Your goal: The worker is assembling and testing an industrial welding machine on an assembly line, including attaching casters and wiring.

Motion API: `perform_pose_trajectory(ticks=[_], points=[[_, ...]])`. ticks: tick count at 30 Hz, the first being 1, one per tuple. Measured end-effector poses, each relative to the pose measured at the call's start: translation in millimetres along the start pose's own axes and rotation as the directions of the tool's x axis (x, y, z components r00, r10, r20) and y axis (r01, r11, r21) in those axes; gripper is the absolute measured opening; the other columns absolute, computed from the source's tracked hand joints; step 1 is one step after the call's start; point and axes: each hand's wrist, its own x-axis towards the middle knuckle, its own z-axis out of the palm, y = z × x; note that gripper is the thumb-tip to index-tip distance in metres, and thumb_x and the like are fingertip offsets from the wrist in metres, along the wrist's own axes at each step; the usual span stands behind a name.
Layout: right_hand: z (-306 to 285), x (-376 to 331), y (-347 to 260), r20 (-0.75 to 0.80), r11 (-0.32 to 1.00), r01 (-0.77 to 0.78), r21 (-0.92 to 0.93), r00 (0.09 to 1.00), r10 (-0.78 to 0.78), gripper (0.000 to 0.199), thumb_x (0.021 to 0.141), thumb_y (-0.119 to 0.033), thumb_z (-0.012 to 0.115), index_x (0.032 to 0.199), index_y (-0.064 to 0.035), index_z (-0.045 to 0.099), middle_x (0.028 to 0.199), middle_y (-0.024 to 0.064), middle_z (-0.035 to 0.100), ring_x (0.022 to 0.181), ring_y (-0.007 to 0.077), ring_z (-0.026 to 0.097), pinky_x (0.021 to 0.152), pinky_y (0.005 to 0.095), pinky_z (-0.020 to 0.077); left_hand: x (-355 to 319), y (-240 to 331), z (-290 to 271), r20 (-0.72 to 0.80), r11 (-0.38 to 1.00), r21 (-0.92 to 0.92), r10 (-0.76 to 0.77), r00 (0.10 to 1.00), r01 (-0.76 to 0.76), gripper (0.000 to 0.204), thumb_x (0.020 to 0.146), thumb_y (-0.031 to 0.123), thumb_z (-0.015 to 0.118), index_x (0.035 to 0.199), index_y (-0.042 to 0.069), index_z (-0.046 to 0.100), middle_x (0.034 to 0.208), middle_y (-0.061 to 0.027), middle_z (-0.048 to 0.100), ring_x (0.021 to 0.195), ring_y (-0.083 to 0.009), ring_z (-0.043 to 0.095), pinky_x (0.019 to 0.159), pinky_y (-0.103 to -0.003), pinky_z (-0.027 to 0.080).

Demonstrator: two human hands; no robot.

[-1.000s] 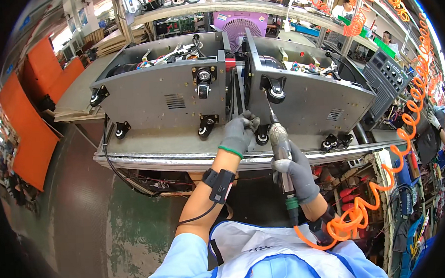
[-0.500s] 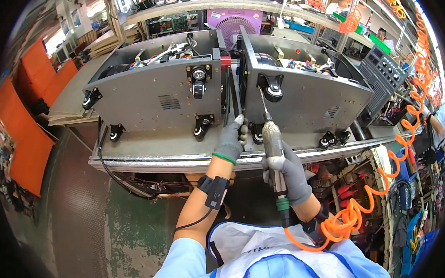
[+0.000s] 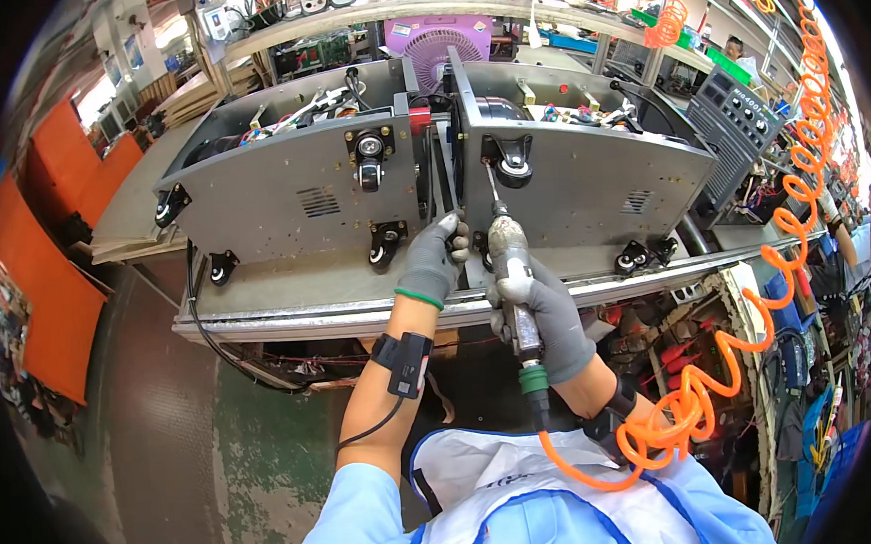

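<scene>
My right hand (image 3: pixel 553 327) wraps round a worn air screwdriver (image 3: pixel 509 242), pointing it up and away from me. Its thin bit meets the lower left corner of the mounting plate of a black caster (image 3: pixel 515 167) on the right grey metal cabinet (image 3: pixel 578 196). Close by on the left, my left hand (image 3: pixel 429 263) is closed in front of the gap between the two cabinets; whatever its curled fingers hold is hidden. Both hands wear grey gloves. The left grey cabinet (image 3: pixel 287 201) carries several casters, one of them at its upper right (image 3: pixel 369 158).
Both cabinets lie on a metal-edged workbench (image 3: pixel 360 320). An orange coiled air hose (image 3: pixel 690 426) runs from the screwdriver up the right side. A purple fan (image 3: pixel 437 46) stands behind, and a dark control unit (image 3: pixel 735 128) sits at the right. Another person's arm (image 3: pixel 842 240) shows far right.
The whole view has shifted, so the cabinets and hands appear slightly farther left and higher. The bit stays at the same caster plate corner, and both hands keep their grip.
</scene>
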Motion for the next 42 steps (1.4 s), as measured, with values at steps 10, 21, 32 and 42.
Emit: perform_pose_trajectory(ticks=[10,21,32,42], points=[[-13.5,-35.3,-21.7,0.066,0.956,-0.057,-0.287,0.995,0.079,0.062,0.067,-0.016,0.062,0.122,-0.0009,0.039,0.077,0.0059,0.054,0.053,0.0126,0.055,0.047,0.0227,0.047,6.7,17.7,22.7,0.225,0.999,-0.051,-0.004,0.974,0.016,0.017,0.092,0.024,0.05,0.09,0.007,0.053,0.059,0.0031,0.041,0.042,-0.0064,0.029,0.035,-0.02,0.021],[-32.8,-36.3,-30.8,0.09,0.948,-0.164,-0.274,0.977,0.195,0.068,0.065,-0.013,0.065,0.126,0.0014,0.039,0.083,0.007,0.051,0.057,0.0128,0.055,0.05,0.0244,0.0479,-7.9,27.4,38.9,0.261,0.995,0.094,0.014,0.965,-0.04,0.02,0.092,0.023,0.05,0.093,0.003,0.053,0.057,0.0042,0.034,0.042,-0.0061,0.025,0.036,-0.021,0.021],[-49.7,-28.9,-23.6,0.178,0.724,0.147,-0.674,0.984,-0.034,0.078,0.062,-0.016,0.069,0.13,0.0013,0.035,0.101,0.0058,0.051,0.084,0.009,0.05,0.076,0.0231,0.0427,-13.0,38.5,32.1,0.302,0.85,0.472,0.094,0.949,-0.234,0.02,0.091,0.021,0.049,0.087,0.003,0.056,0.054,0.0046,0.035,0.04,-0.005,0.028,0.036,-0.019,0.02],[-43.0,-30.0,-31.1,0.15,0.953,-0.141,-0.269,0.971,0.186,0.076,0.061,-0.012,0.065,0.13,0.0006,0.034,0.08,0.0079,0.053,0.056,0.0141,0.055,0.047,0.0246,0.0477,-15.2,47.6,34.5,0.384,0.842,0.461,0.097,0.918,-0.281,0.019,0.092,0.019,0.046,0.093,0.002,0.055,0.056,0.0048,0.033,0.041,-0.0049,0.027,0.036,-0.02,0.02]])
